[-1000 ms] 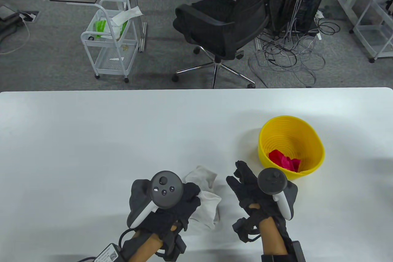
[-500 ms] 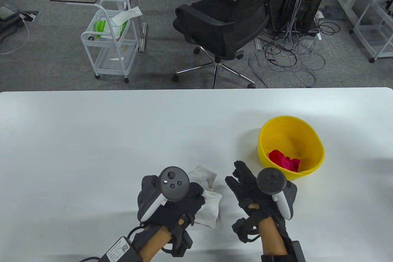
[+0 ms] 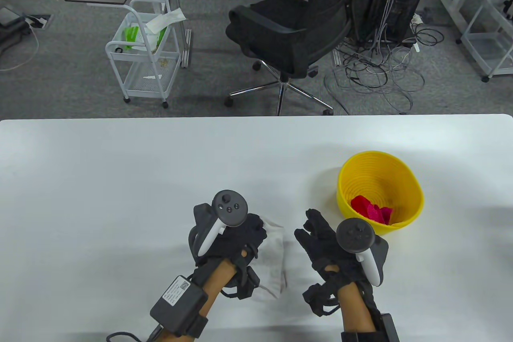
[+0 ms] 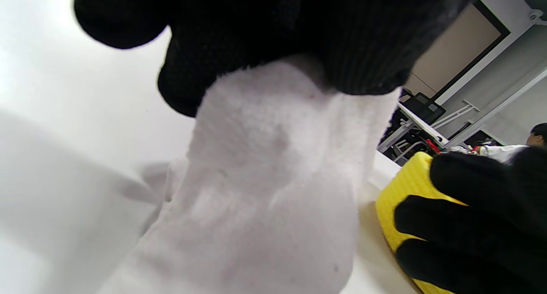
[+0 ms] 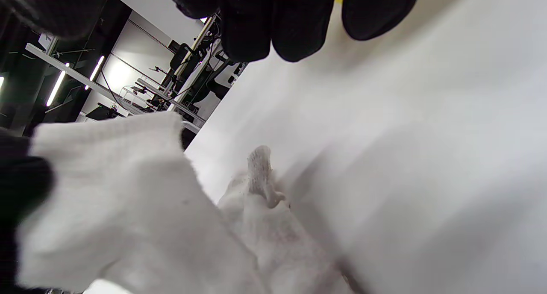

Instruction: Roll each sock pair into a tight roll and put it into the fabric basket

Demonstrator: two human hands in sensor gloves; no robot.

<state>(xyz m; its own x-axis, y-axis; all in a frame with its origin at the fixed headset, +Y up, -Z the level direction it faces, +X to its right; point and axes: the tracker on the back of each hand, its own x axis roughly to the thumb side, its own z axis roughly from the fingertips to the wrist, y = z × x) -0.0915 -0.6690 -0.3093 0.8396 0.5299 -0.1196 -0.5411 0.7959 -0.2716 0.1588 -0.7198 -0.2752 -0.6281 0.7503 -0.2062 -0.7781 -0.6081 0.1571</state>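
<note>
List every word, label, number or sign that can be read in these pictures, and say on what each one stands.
None can be read.
White label on the black box strapped to the left forearm: a square code and lines of print, too small to read.
Trackers on the left hand and right hand: only buttons, no text visible.
Yellow basket, white sock, table: no text.

white sock pair [image 3: 272, 255]: left half hidden under the left hand [image 3: 236, 239]; roll tightness unclear
left hand fingers [image 4: 273, 33]: tips cut off at 12 o'clock, left wrist view
right hand [image 3: 332, 247]: palm side hidden in table view
red socks [image 3: 370, 209]: partly hidden by yellow basket [image 3: 404, 175] wall at 6 o'clock
yellow basket: mostly covered in left wrist view
</note>
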